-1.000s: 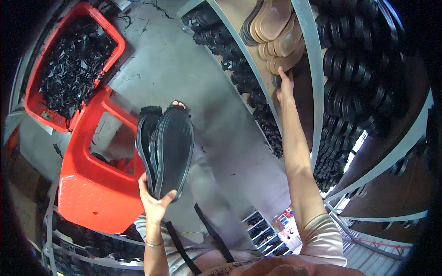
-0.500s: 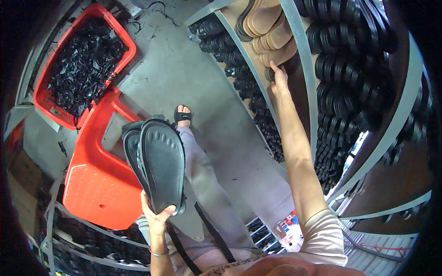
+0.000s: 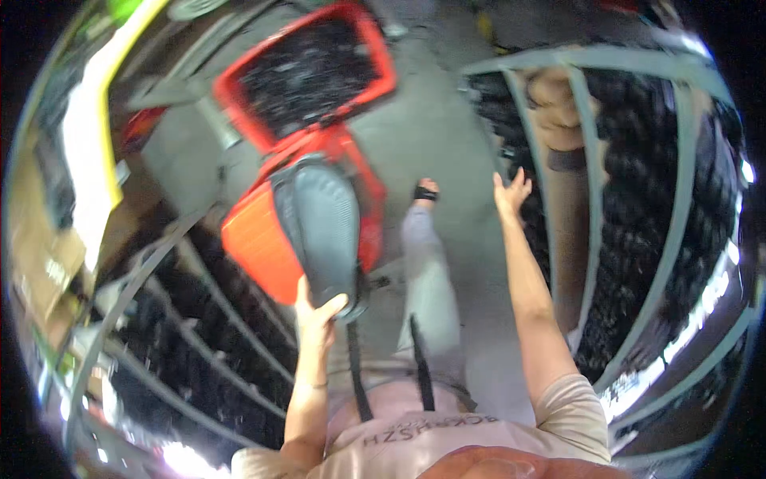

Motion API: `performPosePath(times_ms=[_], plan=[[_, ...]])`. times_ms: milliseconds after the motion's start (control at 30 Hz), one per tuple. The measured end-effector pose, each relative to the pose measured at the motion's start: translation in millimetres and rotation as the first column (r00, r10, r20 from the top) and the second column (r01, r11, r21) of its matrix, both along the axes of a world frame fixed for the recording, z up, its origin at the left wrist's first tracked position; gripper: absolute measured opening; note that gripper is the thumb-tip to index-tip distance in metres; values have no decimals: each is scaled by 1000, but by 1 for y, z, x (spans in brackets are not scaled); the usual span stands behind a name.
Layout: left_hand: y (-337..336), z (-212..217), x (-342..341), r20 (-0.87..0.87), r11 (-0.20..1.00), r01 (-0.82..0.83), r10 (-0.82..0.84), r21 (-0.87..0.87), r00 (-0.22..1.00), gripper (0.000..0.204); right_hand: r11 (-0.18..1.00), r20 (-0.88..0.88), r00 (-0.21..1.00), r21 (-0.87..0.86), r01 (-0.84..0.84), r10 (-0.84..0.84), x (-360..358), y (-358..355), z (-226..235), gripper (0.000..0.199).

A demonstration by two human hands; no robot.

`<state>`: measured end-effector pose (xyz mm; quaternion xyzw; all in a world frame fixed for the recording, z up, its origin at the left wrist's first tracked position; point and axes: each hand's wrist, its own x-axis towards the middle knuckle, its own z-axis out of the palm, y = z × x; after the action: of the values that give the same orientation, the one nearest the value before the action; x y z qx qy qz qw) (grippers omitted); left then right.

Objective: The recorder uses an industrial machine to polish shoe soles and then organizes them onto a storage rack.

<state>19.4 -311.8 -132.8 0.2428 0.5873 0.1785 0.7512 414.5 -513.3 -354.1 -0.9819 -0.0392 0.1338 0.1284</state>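
Note:
My left hand [image 3: 316,318] is closed round the narrow end of a small stack of black shoe soles [image 3: 323,231], with the thumb on the top one. The stack points away from me over a red plastic stool [image 3: 257,243]. My right hand [image 3: 512,195] is held out at the right, beside the shelf rack [image 3: 630,62]. Its fingers are spread, and nothing shows in them. Inside the rack, tan soles [image 3: 558,100] are blurred, a little beyond that hand.
Beyond the stool stands a red basket [image 3: 384,76] heaped with black scraps. Rows of dark soles [image 3: 634,215] fill the right rack. More grey-railed shelving [image 3: 211,323] curves round the lower left. My sandalled foot [image 3: 427,190] is on the grey floor.
My right hand has left the tan soles and come out of the rack. The view has turned, so the basket and stool sit further right. My left hand still holds the stack.

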Motion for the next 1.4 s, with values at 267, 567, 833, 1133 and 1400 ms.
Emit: performPosePath(times_ms=[267,567,833,1133,1400], plan=[[65,64,-98,-324,831,191,-14,523,946,78,971,-520,825,41,-235,222,-262,100,50,80],[176,141,-239,201,801,-318,249,507,947,78,881,-341,819,66,-468,461,-394,263,167,87],[390,162,-220,562,553,-616,292,561,774,50,712,-470,607,67,-699,641,-359,319,158,75],[535,157,-184,111,311,-593,816,743,568,78,55,-474,-104,308,-950,874,-208,373,136,84],[567,115,-99,-742,371,806,659,461,121,59,201,-635,-14,265,-943,772,-175,379,95,87]])
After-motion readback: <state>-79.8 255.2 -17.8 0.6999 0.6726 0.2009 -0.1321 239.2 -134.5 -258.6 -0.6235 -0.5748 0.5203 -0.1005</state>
